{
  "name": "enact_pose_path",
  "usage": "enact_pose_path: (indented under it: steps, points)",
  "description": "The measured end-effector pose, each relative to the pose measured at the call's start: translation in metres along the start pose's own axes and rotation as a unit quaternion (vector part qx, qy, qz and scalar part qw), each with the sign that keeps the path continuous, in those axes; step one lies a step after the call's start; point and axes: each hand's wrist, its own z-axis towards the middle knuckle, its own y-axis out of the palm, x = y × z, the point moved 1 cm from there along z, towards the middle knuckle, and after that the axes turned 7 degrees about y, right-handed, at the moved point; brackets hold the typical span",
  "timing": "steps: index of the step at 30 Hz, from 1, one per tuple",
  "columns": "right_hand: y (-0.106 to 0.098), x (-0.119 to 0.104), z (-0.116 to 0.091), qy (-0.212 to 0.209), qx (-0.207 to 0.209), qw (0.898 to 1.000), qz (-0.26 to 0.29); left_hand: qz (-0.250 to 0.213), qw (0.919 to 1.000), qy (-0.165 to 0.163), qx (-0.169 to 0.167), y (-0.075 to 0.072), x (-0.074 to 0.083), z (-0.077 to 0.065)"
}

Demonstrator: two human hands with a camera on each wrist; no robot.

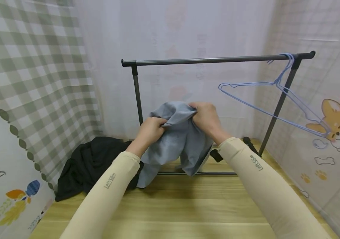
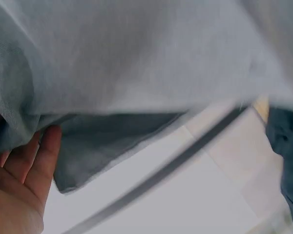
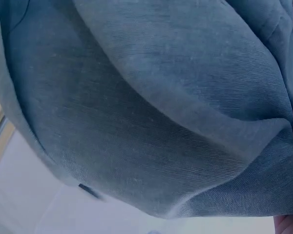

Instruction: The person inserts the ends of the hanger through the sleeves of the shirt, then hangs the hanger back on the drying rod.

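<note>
A blue-grey cloth garment (image 1: 170, 146) hangs bunched between my two hands in the head view, its lower folds dangling above the wooden floor. My left hand (image 1: 152, 129) pinches its upper left edge between thumb and fingers. On the other side my right hand (image 1: 205, 118) grips the top right of the cloth. The left wrist view shows fingers (image 2: 41, 163) curled at a fold under a broad sheet of the fabric (image 2: 132, 58). Fabric (image 3: 136, 126) fills most of the right wrist view and hides nearly all of that hand.
Behind the garment stands a dark metal clothes rack (image 1: 205, 60). Blue wire hangers (image 1: 247, 104) hang at its right end. A pile of black cloth (image 1: 95, 166) lies on the floor (image 1: 170, 212) at left. Checked curtain (image 1: 44, 66) and printed sheet (image 1: 331, 83) enclose the sides.
</note>
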Motion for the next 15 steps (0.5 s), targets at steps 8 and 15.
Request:
enact_pose_path:
  steps: [8, 15]
  points:
    - [-0.028, 0.008, 0.007, -0.022, 0.099, 0.995, -0.005, -0.017, 0.9986, 0.018, 0.046, 0.015, 0.028, 0.026]
    - [-0.053, -0.001, 0.021, -0.043, 0.14, 0.989, -0.033, -0.036, 0.996, 0.034, 0.075, 0.017, 0.048, 0.047]
